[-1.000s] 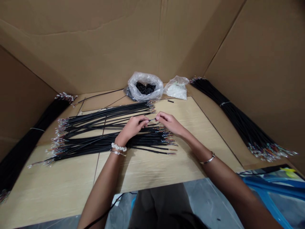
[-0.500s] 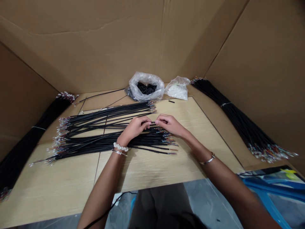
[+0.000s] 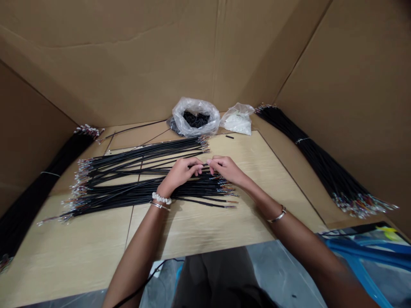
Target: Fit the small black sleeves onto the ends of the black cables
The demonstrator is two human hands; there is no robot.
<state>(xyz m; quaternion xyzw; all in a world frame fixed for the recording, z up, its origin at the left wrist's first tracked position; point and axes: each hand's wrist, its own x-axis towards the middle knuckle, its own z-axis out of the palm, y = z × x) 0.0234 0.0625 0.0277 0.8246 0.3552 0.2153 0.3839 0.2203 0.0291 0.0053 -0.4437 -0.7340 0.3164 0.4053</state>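
My left hand [image 3: 184, 172] is closed on a thin black cable [image 3: 204, 165] near its end, above the middle of the table. Just to the right, the thumb and fingertips of my right hand [image 3: 224, 167] pinch the tip of that same cable. Whether a small sleeve sits on the tip is hidden by the fingers. Under and in front of both hands lies a pile of black cables [image 3: 128, 192] with bare coloured wire ends. Behind it rests a second group of black cables [image 3: 154, 149]. A short black tube [image 3: 229, 137] lies alone beyond my right hand.
An open plastic bag of short black pieces [image 3: 195, 119] and a smaller bag of white parts [image 3: 238, 122] stand at the back. Tied black cable bundles lie at the left [image 3: 41, 188] and right [image 3: 314, 158]. Cardboard walls [image 3: 144, 55] enclose the table [image 3: 192, 231].
My fingers have shifted very slightly around the cable tip, the right fingertips a little more curled. The whole view has drifted a few pixels; the cables and bags lie as before.
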